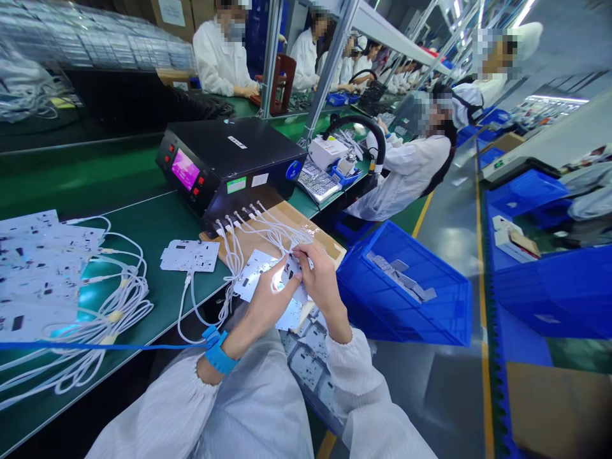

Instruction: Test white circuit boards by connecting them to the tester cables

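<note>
My left hand, with a blue strap at its wrist, holds a white circuit board above my lap. Close against it, my right hand pinches at the board's upper edge, where thin white cables come in. What sits between the right fingertips is too small to make out. Those cables run to metal connectors on the front of a black device with a pink screen. Another white board, with a cable plugged in, lies on the green bench to the left.
Stacked boards and coiled white cables cover the bench's left side. A blue bin holding pieces stands at the right. Below my hands is a tray of boards. Co-workers in white sit along the far benches.
</note>
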A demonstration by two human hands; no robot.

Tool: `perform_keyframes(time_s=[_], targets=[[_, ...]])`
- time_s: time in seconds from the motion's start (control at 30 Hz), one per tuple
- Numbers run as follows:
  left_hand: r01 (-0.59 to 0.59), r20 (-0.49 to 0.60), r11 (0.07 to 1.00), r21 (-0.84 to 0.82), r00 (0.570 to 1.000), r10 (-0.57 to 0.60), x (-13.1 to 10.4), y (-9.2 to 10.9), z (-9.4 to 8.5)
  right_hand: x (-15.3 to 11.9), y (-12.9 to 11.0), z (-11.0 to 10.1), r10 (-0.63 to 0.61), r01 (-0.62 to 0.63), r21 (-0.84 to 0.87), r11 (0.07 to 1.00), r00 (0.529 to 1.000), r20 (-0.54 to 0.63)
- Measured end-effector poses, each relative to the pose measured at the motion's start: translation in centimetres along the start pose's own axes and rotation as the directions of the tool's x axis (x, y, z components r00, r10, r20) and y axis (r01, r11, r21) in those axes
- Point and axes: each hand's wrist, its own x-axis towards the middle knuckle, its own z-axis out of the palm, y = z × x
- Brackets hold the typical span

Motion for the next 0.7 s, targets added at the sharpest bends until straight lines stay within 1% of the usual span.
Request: perform_keyframes(time_s=[0.2,0.33,0.53,0.63,0.7], targets=[[0.028,-0.026,1.0,0.012,0.999,-0.027,-0.01,-0.23,-0.14,-0.26,0.13,0.4,0.0,0.001,-0.007,1.0,1.0,0.025],[-0.009,0.012,1.0,-0.01,1.0,0.009,-0.05,-0.06,-0.18,-0.29,0.1,0.5,0.001,-0.001,0.001,1.0,1.0,0.028],[-0.028,0.007,0.998,0.049,1.0,0.028,0.14,0.46,-0.22,-0.28,0.35,0.8,-0.017,0.017,0.002,1.0,1.0,0.02],[-0.033,-0.002,0.996,0.08,0.999,0.033,0.54,0.1,-0.17,-0.15,0.69,0.78,-0.019,0.02,-0.027,0.999,1.0,0.024],[-0.007,-0.007,0.999,0.035,1.0,0.007,0.85,-0.27,-0.16,-0.25,0.66,0.27,-0.023,0.026,-0.055,0.998,0.998,0.055]])
